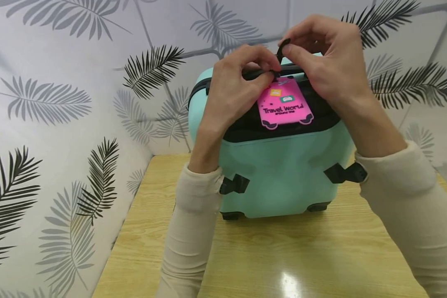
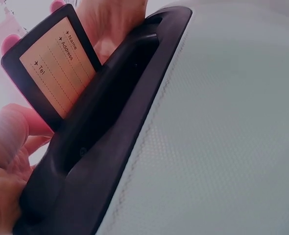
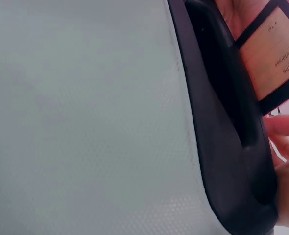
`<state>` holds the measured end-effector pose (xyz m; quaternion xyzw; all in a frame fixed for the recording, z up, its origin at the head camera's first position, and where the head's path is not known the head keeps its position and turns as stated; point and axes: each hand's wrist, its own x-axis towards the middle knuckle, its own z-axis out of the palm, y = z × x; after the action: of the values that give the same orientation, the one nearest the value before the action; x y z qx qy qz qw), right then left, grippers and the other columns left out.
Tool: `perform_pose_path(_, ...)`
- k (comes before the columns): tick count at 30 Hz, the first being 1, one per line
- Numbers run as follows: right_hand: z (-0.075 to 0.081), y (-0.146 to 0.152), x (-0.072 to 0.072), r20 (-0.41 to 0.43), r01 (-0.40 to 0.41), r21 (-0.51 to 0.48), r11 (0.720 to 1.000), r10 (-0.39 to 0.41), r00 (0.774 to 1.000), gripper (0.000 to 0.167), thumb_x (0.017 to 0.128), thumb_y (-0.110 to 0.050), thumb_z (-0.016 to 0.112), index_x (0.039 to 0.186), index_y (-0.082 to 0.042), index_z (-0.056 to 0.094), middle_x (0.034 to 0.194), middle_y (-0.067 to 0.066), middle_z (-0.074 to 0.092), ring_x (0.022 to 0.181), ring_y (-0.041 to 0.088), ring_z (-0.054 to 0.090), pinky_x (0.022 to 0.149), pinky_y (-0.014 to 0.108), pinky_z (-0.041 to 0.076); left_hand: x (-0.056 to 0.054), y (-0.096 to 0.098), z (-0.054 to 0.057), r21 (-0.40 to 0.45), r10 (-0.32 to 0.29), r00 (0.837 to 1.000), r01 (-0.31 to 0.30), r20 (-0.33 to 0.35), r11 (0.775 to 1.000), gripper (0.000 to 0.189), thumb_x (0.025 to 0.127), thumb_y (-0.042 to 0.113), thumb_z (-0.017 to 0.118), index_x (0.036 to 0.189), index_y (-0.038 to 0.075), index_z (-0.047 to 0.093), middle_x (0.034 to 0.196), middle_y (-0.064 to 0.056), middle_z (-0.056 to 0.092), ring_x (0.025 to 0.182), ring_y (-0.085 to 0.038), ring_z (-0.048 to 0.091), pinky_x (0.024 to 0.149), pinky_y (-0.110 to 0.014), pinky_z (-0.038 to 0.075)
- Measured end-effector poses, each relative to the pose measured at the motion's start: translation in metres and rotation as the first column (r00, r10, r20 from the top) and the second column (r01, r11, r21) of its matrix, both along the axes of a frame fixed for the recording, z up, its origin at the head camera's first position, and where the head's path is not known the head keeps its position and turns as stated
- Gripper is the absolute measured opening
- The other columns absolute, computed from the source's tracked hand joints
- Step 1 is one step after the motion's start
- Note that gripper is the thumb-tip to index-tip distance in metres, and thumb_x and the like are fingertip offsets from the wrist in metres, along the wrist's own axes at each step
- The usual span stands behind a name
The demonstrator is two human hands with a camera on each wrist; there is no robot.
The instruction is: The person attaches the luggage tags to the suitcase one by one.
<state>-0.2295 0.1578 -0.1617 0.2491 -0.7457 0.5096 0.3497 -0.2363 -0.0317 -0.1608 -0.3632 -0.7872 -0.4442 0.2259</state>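
Note:
A mint-green suitcase (image 1: 279, 174) stands upright, its black handle (image 2: 110, 93) on the top edge. Against its black upper panel lies a pink luggage tag (image 1: 284, 118) printed "Travel World". The tag's other face, seen in the left wrist view, has an address card (image 2: 61, 68) in a black frame. With thumb and index finger my left hand (image 1: 234, 80) pinches the tag's top end by the handle. My right hand (image 1: 331, 62) pinches the black strap (image 1: 282, 49), whose tip sticks up above the handle. Fingers partly hide the strap's fastening.
Under the suitcase is a glossy wood-grain table (image 1: 260, 256). A pale wall (image 1: 59, 136) with feather-like leaf patterns rises at the left and behind. Black wheels (image 1: 318, 206) show at the suitcase's lower edge.

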Motion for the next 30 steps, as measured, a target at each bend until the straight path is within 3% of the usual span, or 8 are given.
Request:
perform_pose_path(6, -0.002, 0.004, 0.000, -0.080, -0.057, 0.021, 0.998, 0.058, 0.995, 0.012, 0.095, -0.002, 0.071, 0.103, -0.006, 0.079, 0.096, -0.004, 0.073, 0.082, 0.014, 0.065, 0.081, 0.023, 0.048, 0.001, 0.000, 0.002, 0.023, 0.002, 0.998, -0.003, 0.069, 1.000, 0.012, 0.094, -0.001, 0.061, 0.100, 0.008, 0.065, 0.097, -0.002, 0.066, 0.096, -0.012, 0.068, 0.094, -0.023, 0.042)
perform_pose_path(12, -0.007, 0.005, 0.002, -0.237, -0.106, 0.013, 0.994, 0.106, 0.966, 0.014, 0.096, 0.001, 0.067, 0.107, 0.002, 0.076, 0.100, 0.000, 0.074, 0.083, 0.017, 0.065, 0.079, 0.023, 0.051, 0.002, 0.002, 0.001, 0.074, 0.016, 0.991, -0.026, 0.131, 0.997, 0.014, 0.096, -0.005, 0.058, 0.100, 0.008, 0.061, 0.094, -0.003, 0.068, 0.090, -0.011, 0.069, 0.090, -0.023, 0.045)
perform_pose_path(19, -0.008, 0.000, 0.015, -0.220, -0.074, -0.226, 0.971, 0.023, 0.975, 0.019, 0.094, 0.003, 0.059, 0.106, 0.002, 0.074, 0.098, -0.002, 0.072, 0.080, 0.018, 0.060, 0.075, 0.024, 0.046, 0.002, 0.002, 0.001, 0.085, 0.026, 0.994, -0.035, 0.108, 0.996, 0.018, 0.097, -0.005, 0.054, 0.105, 0.006, 0.067, 0.095, -0.004, 0.070, 0.089, -0.012, 0.068, 0.088, -0.021, 0.045)
perform_pose_path(25, -0.012, 0.003, 0.031, -0.234, -0.062, -0.227, 0.972, 0.007, 0.972, 0.025, 0.094, 0.003, 0.052, 0.107, 0.003, 0.073, 0.099, -0.003, 0.072, 0.081, 0.018, 0.058, 0.078, 0.024, 0.047, 0.001, 0.004, 0.001, 0.068, 0.059, 0.997, -0.062, 0.047, 0.996, 0.021, 0.098, -0.003, 0.053, 0.107, 0.005, 0.070, 0.097, -0.003, 0.071, 0.090, -0.011, 0.068, 0.090, -0.022, 0.045)
perform_pose_path(30, -0.018, 0.008, 0.040, -0.217, -0.037, -0.223, 0.974, -0.012, 0.976, 0.031, 0.091, 0.009, 0.045, 0.107, 0.006, 0.072, 0.099, -0.001, 0.072, 0.082, 0.021, 0.058, 0.078, 0.026, 0.048, 0.002, 0.003, -0.003, 0.052, 0.095, 0.995, -0.097, 0.037, 0.994, 0.021, 0.099, -0.001, 0.053, 0.108, 0.006, 0.071, 0.099, -0.003, 0.073, 0.090, -0.010, 0.067, 0.090, -0.023, 0.045)
